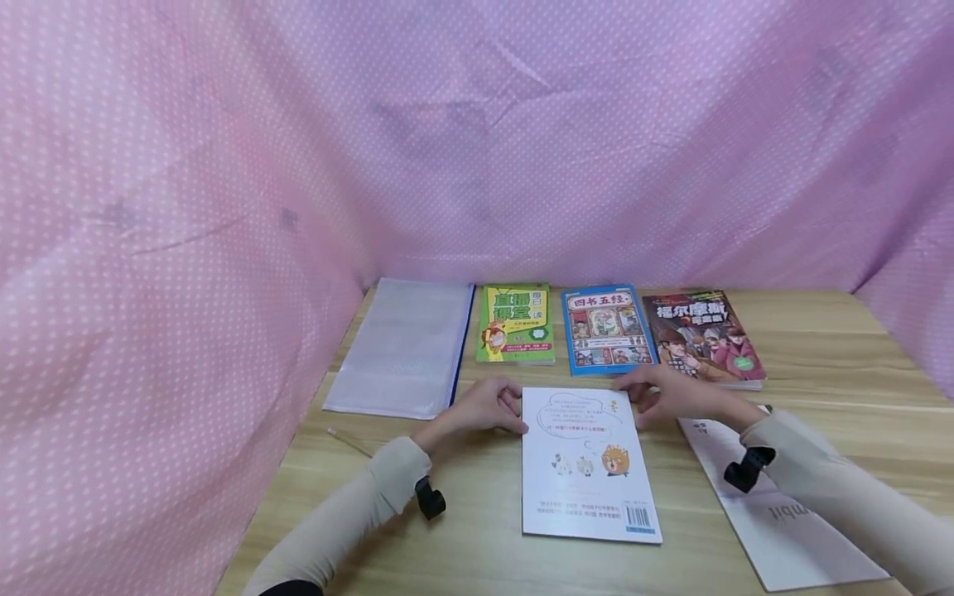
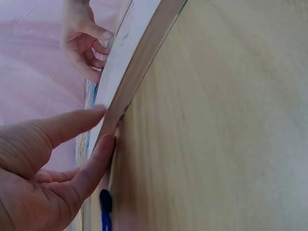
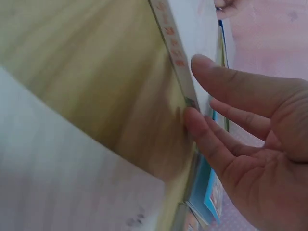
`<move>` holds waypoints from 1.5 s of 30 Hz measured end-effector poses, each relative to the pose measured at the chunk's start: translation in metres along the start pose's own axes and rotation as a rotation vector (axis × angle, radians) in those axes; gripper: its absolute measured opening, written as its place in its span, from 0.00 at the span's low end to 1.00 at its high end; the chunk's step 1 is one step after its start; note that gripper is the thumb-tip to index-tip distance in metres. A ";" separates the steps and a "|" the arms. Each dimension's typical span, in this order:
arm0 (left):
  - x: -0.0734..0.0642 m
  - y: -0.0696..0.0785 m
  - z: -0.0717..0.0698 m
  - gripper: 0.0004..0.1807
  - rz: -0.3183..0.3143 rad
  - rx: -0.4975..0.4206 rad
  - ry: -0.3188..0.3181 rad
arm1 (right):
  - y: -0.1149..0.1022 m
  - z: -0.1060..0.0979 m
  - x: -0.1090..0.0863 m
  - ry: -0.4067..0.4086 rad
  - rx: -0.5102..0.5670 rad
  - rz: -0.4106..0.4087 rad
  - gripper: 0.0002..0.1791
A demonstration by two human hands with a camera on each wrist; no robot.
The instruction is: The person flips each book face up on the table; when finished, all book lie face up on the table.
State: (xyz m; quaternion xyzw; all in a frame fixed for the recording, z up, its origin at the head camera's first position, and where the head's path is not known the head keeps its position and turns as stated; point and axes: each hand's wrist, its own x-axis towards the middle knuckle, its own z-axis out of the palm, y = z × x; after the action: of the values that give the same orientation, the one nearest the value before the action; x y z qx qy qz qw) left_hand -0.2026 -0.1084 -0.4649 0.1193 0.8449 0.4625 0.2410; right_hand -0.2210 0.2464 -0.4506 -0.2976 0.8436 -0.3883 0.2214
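A white book [image 1: 589,497] with a barcode and small cartoon animals on its back cover lies in front of me. My left hand [image 1: 488,406] pinches its left edge near the top corner. In the left wrist view, the thumb [image 2: 82,122] is at the cover's edge and a finger at the page side. My right hand [image 1: 659,396] holds the opposite, spine side near the top right corner. Seen from the right wrist, the thumb [image 3: 226,79] lies at the cover and a fingertip at the lower edge of the spine [image 3: 173,45].
Along the back lie a mesh zip pouch [image 1: 410,348], a green book [image 1: 516,323], a blue book [image 1: 607,331] and a dark comic-style book [image 1: 704,339]. A white printed pad [image 1: 790,530] lies under my right forearm. A thin stick [image 1: 349,442] is by my left sleeve.
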 end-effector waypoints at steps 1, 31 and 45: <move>0.000 0.000 0.001 0.33 -0.005 -0.005 0.008 | 0.001 0.002 0.000 0.011 0.015 -0.008 0.33; 0.009 -0.005 0.004 0.36 0.016 -0.100 0.048 | 0.006 0.012 0.004 0.200 -0.112 0.063 0.32; 0.009 -0.012 0.004 0.39 0.067 -0.107 0.006 | 0.003 0.019 0.002 0.220 -0.080 0.079 0.32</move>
State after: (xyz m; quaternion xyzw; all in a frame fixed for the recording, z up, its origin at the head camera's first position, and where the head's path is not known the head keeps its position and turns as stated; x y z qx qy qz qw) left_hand -0.2074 -0.1082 -0.4798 0.1330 0.8151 0.5152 0.2290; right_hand -0.2119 0.2360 -0.4647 -0.2286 0.8885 -0.3757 0.1307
